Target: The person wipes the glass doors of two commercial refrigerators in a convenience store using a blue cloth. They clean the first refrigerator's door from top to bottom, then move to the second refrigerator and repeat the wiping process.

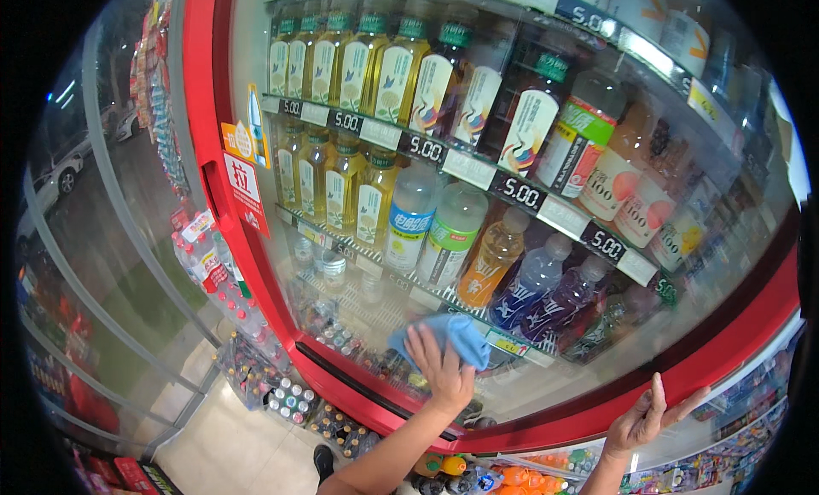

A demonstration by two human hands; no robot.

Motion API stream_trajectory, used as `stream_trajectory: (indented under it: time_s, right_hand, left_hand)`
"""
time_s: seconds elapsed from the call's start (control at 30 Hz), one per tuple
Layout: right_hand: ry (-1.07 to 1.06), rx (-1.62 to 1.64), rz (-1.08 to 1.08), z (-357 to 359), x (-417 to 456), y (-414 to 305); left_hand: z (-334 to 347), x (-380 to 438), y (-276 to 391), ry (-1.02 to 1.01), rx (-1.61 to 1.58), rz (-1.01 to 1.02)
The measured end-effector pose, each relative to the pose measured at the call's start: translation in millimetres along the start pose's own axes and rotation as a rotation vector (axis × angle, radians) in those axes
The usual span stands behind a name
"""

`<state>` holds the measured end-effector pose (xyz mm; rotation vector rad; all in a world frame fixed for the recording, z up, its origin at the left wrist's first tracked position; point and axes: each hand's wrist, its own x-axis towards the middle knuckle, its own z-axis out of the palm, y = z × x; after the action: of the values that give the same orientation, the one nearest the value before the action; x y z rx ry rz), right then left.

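Observation:
My left hand [441,373] presses a folded blue cloth [470,341] against the lower glass of a drinks cooler door [358,303], fingers spread over the cloth. My right hand [640,415] is at the lower right, by the door's red frame [716,341]. Its fingers are apart and it holds nothing; whether it touches the frame I cannot tell. Behind the glass, shelves hold yellow tea bottles [358,66], a blue-labelled drink bottle [409,220], an orange drink bottle [492,258] and purple drink bottles [566,297].
Packs of bottles [217,271] and cans [291,399] stand on the tiled floor [237,437] left of the cooler. More bottles [512,479] are below the door. A dark shoe [324,460] shows on the floor. A framed glass wall [121,239] is at the left, with stocked shelves [723,437] at the lower right.

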<state>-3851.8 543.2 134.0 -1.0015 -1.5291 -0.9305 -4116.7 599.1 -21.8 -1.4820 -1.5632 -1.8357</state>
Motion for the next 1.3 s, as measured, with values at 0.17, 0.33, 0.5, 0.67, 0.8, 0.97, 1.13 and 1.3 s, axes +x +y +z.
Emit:
stream_trajectory:
  time_s: [0.17,0.33,0.5,0.67,0.8,0.97,1.13,1.3]
  right_hand:
    - [0.022,-0.012,-0.016,-2,0,-1]
    - [0.026,-0.017,-0.071,1,2,-4]
    - [0.006,-0.086,-0.064,-7,1,2]
    - [0.021,-0.071,-0.074,-7,3,5]
    - [0.012,-0.071,-0.055,-2,-3,8]
    - [0.045,-0.01,-0.064,-2,0,7]
    - [0.075,0.082,-0.009,2,-5,10]
    - [0.057,0.035,0.017,-5,-1,5]
  left_hand:
    - [-32,218,41,0.102,0.137,0.38]
    - [-43,272,59,0.274,0.061,0.235]
    - [5,65,44,0.021,0.006,0.426]
    - [5,48,29,-0.18,0.105,0.808]
    - [-13,213,93,0.082,0.052,0.63]
    - [-8,261,157,0.247,-0.026,0.447]
    - [26,121,157,-0.069,0.113,0.794]
    - [40,-21,100,-0.216,0.014,0.903]
